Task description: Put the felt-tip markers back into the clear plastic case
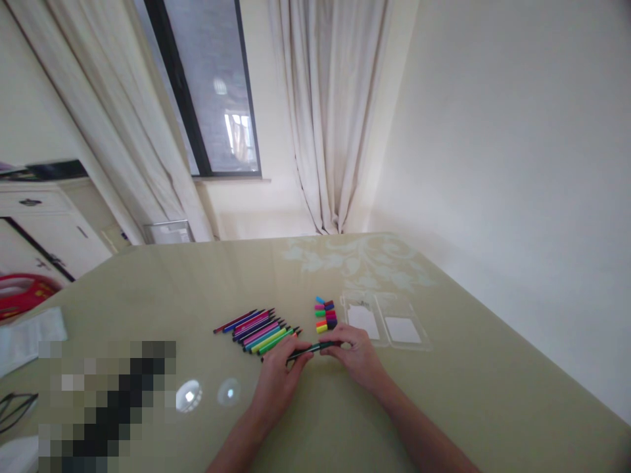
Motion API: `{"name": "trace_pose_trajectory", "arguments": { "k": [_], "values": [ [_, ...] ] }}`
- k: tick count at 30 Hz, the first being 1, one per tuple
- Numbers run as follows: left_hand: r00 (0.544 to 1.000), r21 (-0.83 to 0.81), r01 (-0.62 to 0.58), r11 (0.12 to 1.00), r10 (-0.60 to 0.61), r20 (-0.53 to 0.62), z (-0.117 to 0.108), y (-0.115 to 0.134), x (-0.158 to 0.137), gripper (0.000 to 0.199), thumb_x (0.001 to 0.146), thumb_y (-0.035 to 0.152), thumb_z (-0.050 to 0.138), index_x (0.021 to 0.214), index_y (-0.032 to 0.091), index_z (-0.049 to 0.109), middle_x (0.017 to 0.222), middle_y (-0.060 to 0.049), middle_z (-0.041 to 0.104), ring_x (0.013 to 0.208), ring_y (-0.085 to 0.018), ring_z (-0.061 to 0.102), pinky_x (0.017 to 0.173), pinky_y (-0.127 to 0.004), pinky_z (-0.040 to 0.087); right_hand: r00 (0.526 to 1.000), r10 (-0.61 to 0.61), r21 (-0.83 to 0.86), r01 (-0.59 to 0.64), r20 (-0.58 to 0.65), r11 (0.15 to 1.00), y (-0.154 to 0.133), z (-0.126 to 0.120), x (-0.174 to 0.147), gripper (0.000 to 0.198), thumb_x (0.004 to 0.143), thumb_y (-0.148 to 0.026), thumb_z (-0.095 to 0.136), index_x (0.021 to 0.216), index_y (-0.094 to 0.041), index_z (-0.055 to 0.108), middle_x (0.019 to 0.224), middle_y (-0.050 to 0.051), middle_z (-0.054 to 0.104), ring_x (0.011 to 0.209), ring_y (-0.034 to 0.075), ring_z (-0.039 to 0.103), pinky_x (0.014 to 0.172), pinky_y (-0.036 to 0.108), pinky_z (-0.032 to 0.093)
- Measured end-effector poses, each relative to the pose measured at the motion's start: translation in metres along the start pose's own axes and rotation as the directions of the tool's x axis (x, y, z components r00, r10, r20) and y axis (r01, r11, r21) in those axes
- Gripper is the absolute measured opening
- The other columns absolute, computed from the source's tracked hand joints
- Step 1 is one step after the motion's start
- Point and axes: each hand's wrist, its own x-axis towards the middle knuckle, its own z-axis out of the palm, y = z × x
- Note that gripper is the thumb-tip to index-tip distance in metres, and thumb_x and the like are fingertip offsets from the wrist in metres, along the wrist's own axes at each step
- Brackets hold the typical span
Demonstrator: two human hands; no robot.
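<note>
A dark felt-tip pen [311,349] lies level between my hands, just above the table. The fingers of my left hand [280,380] pinch its left part. At its right end, my right hand [359,355] grips with thumb and fingers; whether a cap is in those fingers I cannot tell. Just beyond my left hand, several uncapped felt-tip pens [261,330] of many colours lie side by side in a slanted row, dark tips to the upper right. Several coloured pen caps [321,314] form a small cluster beyond my right hand.
Right of the caps lies an opened clear plastic case [428,341] with white paper pieces. The pale green table [187,289] meets a white wall on the right. At the left edge are a pale packet [32,332] and a red object [29,292]. A blurred patch covers the lower left.
</note>
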Motion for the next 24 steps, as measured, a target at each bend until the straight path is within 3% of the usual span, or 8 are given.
{"name": "trace_pose_trajectory", "arguments": {
  "k": [8,12,15,19,24],
  "values": [
    [1.000,0.002,0.029,1.000,-0.029,0.006,-0.001,-0.002,-0.001,0.013,0.093,0.034,0.066,0.094,0.023,0.074,0.087,-0.001,0.071,0.083,-0.020,0.067,0.077,-0.030,0.051,0.999,0.014,-0.012,-0.013,0.051,1.000,0.001,0.002,-0.001,0.016,0.078,-0.039,0.085,0.088,-0.027,0.085,0.074,0.002,0.071,0.069,0.016,0.064,0.063,0.026,0.048],
    [0.993,0.056,0.051,0.997,-0.057,0.103,-0.009,0.003,0.004,0.019,0.097,0.038,0.060,0.098,0.023,0.071,0.092,-0.003,0.072,0.086,-0.020,0.067,0.076,-0.030,0.051,0.997,0.030,-0.084,-0.023,0.078,0.996,-0.003,0.003,0.001,0.023,0.080,-0.045,0.084,0.090,-0.024,0.083,0.078,0.002,0.073,0.071,0.017,0.066,0.064,0.026,0.050],
    [0.979,0.152,0.037,0.988,-0.067,0.191,-0.011,0.005,0.005,0.017,0.097,0.035,0.058,0.095,0.022,0.068,0.091,-0.004,0.072,0.085,-0.021,0.066,0.077,-0.031,0.051,0.994,-0.044,-0.211,0.065,0.101,0.975,-0.005,0.001,0.003,0.028,0.090,-0.047,0.073,0.104,-0.023,0.079,0.092,0.005,0.076,0.084,0.020,0.068,0.077,0.030,0.053],
    [0.959,0.189,-0.020,0.982,-0.035,0.282,-0.006,0.007,0.000,0.010,0.095,0.025,0.054,0.099,0.022,0.063,0.097,-0.005,0.071,0.089,-0.021,0.065,0.081,-0.032,0.051,0.989,-0.134,-0.542,0.150,0.068,0.827,0.003,-0.001,0.008,0.029,0.105,-0.035,0.050,0.119,-0.023,0.072,0.113,0.009,0.074,0.107,0.025,0.064,0.095,0.039,0.047],
    [0.945,0.214,-0.077,0.974,0.002,0.327,-0.006,0.015,-0.004,0.026,0.093,0.017,0.051,0.114,0.026,0.063,0.110,-0.005,0.070,0.104,-0.023,0.064,0.094,-0.035,0.049,0.984,-0.136,-0.769,0.175,0.115,0.615,0.018,0.002,0.011,0.030,0.105,-0.024,0.049,0.126,-0.026,0.070,0.127,0.008,0.071,0.118,0.025,0.060,0.098,0.040,0.043]
  ]
}}
